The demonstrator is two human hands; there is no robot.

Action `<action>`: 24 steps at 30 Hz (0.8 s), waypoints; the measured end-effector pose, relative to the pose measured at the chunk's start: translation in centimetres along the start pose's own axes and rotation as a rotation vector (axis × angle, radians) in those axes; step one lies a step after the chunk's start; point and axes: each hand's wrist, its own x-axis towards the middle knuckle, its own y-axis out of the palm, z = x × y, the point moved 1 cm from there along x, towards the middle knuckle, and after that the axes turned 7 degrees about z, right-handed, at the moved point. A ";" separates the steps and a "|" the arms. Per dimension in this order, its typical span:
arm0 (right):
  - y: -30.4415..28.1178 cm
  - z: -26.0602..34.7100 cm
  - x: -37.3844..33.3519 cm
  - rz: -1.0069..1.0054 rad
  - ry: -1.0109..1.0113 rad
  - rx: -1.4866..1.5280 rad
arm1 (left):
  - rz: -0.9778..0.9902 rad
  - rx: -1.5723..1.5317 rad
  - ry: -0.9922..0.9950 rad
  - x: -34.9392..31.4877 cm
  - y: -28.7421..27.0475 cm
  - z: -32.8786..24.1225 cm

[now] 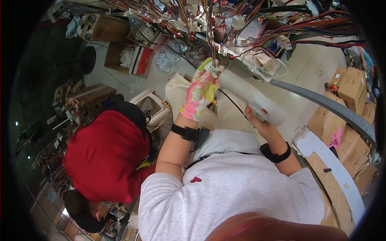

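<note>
My left hand (202,90) wears a pink, yellow and white patterned glove. Its fingers are closed around the lower end of a bundle of thin coloured wires (213,44) hanging from above; white connectors show by the fingertips. In my bare right hand (255,117) is the handle of a bulky white heat gun (253,96) with a long rounded body. The gun's narrower end points up and left, close to the gloved fingers. A black cord (233,100) runs between my hands. Part of the right fingers is hidden behind the gun.
Dense wire harnesses (297,30) with connectors hang along the top. A grey curved rail (321,98) crosses the right side near stacked cardboard boxes (352,86). At left, a person in red (106,156) bends close beside a white plastic chair (148,102). Open boxes (128,58) stand beyond.
</note>
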 end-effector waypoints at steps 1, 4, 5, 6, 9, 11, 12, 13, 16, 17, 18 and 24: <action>0.3 0.7 0.0 -0.006 0.030 0.074 | -0.028 0.046 0.011 0.2 -0.1 0.1; 0.6 0.6 -0.1 -0.026 0.024 0.149 | -0.029 0.030 -0.001 0.3 0.0 0.1; 0.7 0.5 -0.1 -0.041 -0.013 0.150 | -0.028 0.029 -0.002 0.4 0.3 0.2; 0.7 0.5 -0.1 -0.042 -0.012 0.149 | -0.070 0.030 0.007 0.5 0.6 0.2; 0.7 0.7 0.0 -0.043 -0.002 0.083 | -0.064 0.041 0.011 0.3 0.0 0.2; 0.7 0.4 0.3 -0.021 -0.046 0.144 | -0.015 0.050 0.001 0.3 0.1 0.2; 0.6 0.4 0.5 -0.021 -0.045 0.144 | -0.026 0.063 0.001 0.2 0.2 0.2; 0.5 0.8 0.7 0.003 -0.071 0.092 | -0.037 0.076 0.003 0.1 0.4 0.2; 0.8 0.7 0.7 0.006 -0.076 0.061 | -0.045 0.113 -0.006 0.0 0.5 0.2; 0.8 0.5 0.6 -0.016 -0.053 0.082 | -0.045 0.112 -0.006 0.0 0.7 0.1; 0.8 0.6 0.7 -0.017 -0.053 0.082 | -0.062 0.093 -0.012 0.0 1.1 0.1; 0.8 0.5 0.7 -0.036 0.008 0.030 | -0.049 0.094 -0.005 0.0 0.9 0.1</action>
